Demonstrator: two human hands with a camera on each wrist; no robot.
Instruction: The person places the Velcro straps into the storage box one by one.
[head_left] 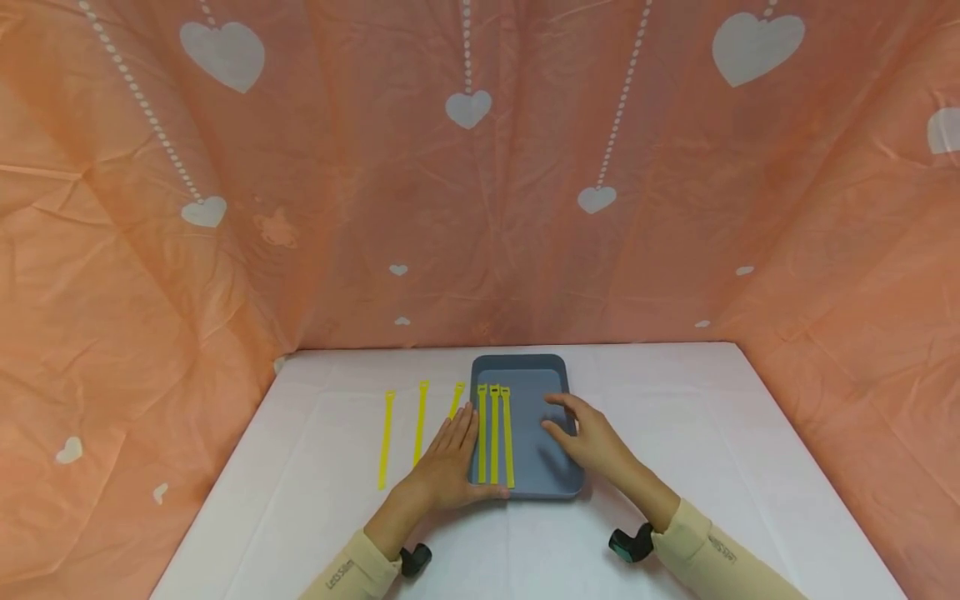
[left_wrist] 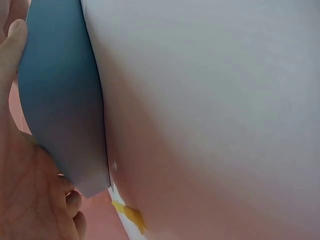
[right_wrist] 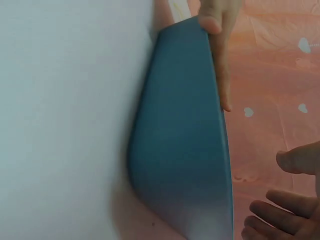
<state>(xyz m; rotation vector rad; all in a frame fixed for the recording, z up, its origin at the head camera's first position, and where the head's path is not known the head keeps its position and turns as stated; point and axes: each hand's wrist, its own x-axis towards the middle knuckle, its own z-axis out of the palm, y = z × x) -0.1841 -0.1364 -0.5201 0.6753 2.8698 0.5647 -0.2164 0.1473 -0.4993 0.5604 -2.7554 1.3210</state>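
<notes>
A grey-blue tray (head_left: 540, 450) lies at the middle of the table. Inside it, along the left side, three yellow cable straps (head_left: 495, 437) with slotted heads lie side by side. My left hand (head_left: 450, 471) rests at the tray's left rim, fingers straight and thumb along the front edge. Over the right rim hovers my right hand (head_left: 592, 437), thumb and fingers spread apart with nothing between them. Left of the tray, three more straps lie on the cloth: one far left (head_left: 386, 442), a middle strap (head_left: 422, 421), and another strap (head_left: 457, 400) partly hidden by my left fingers.
A white cloth (head_left: 675, 417) covers the table. Orange curtains with white hearts (head_left: 468, 108) hang behind it and at both sides. The tray's outer wall (right_wrist: 180, 125) fills much of the right wrist view.
</notes>
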